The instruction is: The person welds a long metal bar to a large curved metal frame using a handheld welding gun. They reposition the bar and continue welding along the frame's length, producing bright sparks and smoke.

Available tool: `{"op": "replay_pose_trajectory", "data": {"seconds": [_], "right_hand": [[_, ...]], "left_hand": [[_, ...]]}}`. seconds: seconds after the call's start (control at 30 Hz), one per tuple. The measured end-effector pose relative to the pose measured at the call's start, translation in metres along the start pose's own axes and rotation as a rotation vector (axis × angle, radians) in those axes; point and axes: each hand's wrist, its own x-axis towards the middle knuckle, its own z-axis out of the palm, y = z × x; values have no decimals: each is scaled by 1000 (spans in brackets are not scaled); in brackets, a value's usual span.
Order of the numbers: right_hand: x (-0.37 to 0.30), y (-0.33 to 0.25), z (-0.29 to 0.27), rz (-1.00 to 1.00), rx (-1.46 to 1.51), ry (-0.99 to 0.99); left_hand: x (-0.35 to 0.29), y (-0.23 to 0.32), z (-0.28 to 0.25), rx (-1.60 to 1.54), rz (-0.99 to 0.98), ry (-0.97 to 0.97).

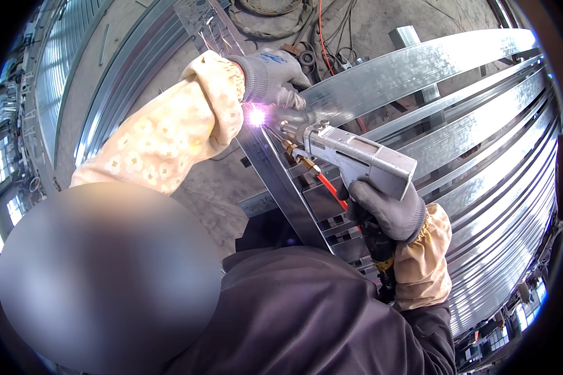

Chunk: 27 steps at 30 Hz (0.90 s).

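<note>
My right hand (391,206), in a grey glove, grips a silver handheld welding gun (369,156). A brass fitting (294,150) and an orange-red hose (331,190) run along its underside. Its nozzle points left at a bright white-pink glow (256,115) over a long steel beam (288,206). Just above the glow is my left hand (272,78), also gloved, its fingers curled at the near end of a galvanised steel bar (381,78); their exact contact is partly hidden. Glare covers the joint.
Many shiny steel bars (481,181) lie in rows on the right. Curved metal lengths (131,69) are stacked at the upper left. Coiled cables (269,25) lie on the concrete floor (206,187) beyond. A blurred round shape (109,278) covers the lower left.
</note>
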Motion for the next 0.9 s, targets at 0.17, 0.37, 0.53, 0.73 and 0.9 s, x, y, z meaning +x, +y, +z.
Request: {"op": "replay_pose_trajectory", "data": {"seconds": [0.17,0.37,0.53,0.73,0.9], "right_hand": [[-1,1,-1,-30,-30,-21],[-2,2,-4,-44,-22,-57],[-4,-1,-4,9,1,-49],[-4,4,-6,-33,-13,-47],[-7,3,-7,44,-16,-53]], "left_hand": [[1,-2,-1,52,18,-6],[1,-3,0,142,94,74],[3,-4,-2,218,124,105],[5,3,-8,231,90,42],[7,0,-7,239,84,40]]}}
